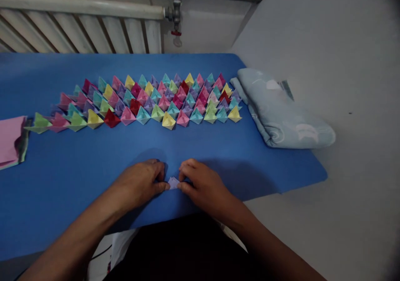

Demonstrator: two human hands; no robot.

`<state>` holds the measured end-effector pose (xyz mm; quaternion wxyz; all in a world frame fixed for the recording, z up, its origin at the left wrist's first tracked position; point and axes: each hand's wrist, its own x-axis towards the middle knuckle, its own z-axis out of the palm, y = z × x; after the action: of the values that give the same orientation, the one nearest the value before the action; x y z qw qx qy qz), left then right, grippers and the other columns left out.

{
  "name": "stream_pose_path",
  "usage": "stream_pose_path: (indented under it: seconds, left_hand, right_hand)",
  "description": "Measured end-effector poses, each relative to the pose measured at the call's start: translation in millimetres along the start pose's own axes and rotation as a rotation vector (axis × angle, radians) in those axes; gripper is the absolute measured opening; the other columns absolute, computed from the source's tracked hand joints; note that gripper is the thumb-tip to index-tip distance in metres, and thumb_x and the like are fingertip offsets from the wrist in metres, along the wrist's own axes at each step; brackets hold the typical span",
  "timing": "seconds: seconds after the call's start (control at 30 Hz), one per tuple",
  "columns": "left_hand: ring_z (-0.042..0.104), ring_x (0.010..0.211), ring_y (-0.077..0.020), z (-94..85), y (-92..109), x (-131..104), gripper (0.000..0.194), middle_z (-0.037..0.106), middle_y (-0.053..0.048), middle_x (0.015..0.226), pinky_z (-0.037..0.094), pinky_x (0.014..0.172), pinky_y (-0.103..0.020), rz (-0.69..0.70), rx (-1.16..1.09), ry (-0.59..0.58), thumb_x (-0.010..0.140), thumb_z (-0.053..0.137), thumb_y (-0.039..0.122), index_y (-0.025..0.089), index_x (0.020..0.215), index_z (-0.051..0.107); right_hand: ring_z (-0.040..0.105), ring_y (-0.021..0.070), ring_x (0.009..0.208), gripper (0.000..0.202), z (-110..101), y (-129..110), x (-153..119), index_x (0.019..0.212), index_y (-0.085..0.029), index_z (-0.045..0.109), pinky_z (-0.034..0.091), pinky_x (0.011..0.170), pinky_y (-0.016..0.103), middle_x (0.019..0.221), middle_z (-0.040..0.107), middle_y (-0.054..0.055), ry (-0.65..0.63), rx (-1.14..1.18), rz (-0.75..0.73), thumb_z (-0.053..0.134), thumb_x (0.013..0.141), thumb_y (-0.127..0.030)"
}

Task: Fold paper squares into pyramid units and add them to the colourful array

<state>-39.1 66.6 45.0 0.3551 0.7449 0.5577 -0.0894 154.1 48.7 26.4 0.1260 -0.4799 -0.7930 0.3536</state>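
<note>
A small piece of pale purple folded paper (173,183) lies near the front of the blue table, between my two hands. My left hand (142,181) pinches its left corner, the thumb stretched toward the paper and the other fingers curled. On the opposite side, my right hand (201,183) grips the right corner between thumb and curled fingers. Parts of the paper's edges are covered by the fingertips. Beyond the hands stand rows of folded paper boats (158,113) in pink, yellow, green, teal, purple and red.
At the left edge lies a stack of pink paper sheets (11,141). A folded light blue blanket (281,110) rests at the table's right end by the wall. Behind the blue table (93,160) are a radiator (84,26) and a pipe with a red-handled valve (176,16).
</note>
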Motion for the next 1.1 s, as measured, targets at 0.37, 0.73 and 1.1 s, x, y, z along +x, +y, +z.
stream_pose_path:
  seconds: [0.37, 0.73, 1.1]
  left_hand:
    - [0.060, 0.071, -0.0202, 3.7, 13, 0, 0.024, 0.067, -0.004, 0.083, 0.030, 0.058, -0.029, -0.049, 0.134, 0.077, 0.081, 0.060, 0.043, 0.021, 0.087, 0.065]
    - [0.062, 0.078, -0.0222, 69.4, -13, -5, 0.018, 0.067, -0.003, 0.084, 0.040, 0.075, -0.036, 0.102, 0.087, 0.573, 0.086, 0.060, 0.038, 0.021, 0.082, 0.063]
    - [0.055, 0.075, -0.0171, 3.2, -9, 0, 0.021, 0.062, -0.001, 0.082, 0.036, 0.066, -0.027, 0.264, -0.267, 0.373, 0.074, 0.066, 0.036, 0.019, 0.086, 0.063]
  right_hand:
    - [0.056, 0.0155, 0.086, 0.011, 0, -2, -2, 0.085, -0.018, 0.059, 0.040, 0.075, 0.026, 0.092, 0.060, 0.001, -0.009, -0.048, 0.061, 0.063, 0.079, -0.010]
    - [0.055, 0.0199, 0.099, 0.032, 22, -1, 0, 0.098, -0.018, 0.062, 0.043, 0.086, 0.029, 0.104, 0.060, 0.007, 0.044, -0.135, 0.027, 0.050, 0.073, -0.002]
    - [0.052, 0.0139, 0.067, 0.025, 21, -3, 10, 0.076, -0.020, 0.051, 0.036, 0.062, 0.024, 0.072, 0.057, -0.003, 0.116, -0.012, 0.003, 0.051, 0.060, -0.002]
